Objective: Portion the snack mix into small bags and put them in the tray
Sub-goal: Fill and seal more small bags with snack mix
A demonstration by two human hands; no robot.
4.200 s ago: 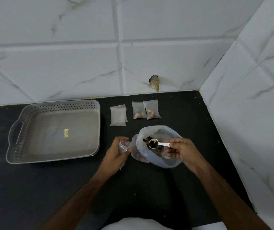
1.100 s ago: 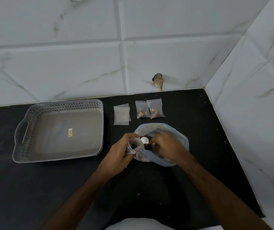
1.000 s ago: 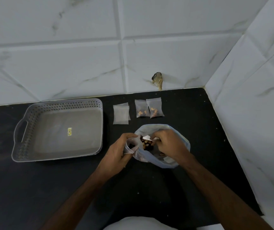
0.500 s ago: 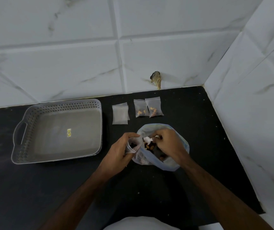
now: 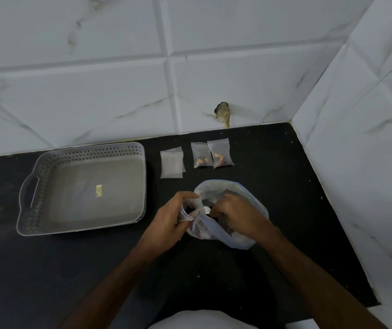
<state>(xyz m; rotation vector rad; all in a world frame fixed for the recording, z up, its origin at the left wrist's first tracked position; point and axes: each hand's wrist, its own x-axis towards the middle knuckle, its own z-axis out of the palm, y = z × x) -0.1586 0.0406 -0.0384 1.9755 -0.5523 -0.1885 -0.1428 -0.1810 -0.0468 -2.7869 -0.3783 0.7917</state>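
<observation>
Filling: a small bag is pinched open by the left hand, mouth kept beside the snack mix bag so spills are short.
Right hand: curled inside that bag around a white scoop, mostly hidden.
Beyond the hands: two filled bags and empty bags are kept within reach.
Left of the left hand: the tray is waiting, no bags in it.

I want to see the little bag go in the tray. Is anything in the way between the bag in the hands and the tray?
Nothing visible is. The left hand holds the small open bag just right of the grey tray, and only bare black counter lies between them. The spare bags sit farther back, off that path.
</observation>
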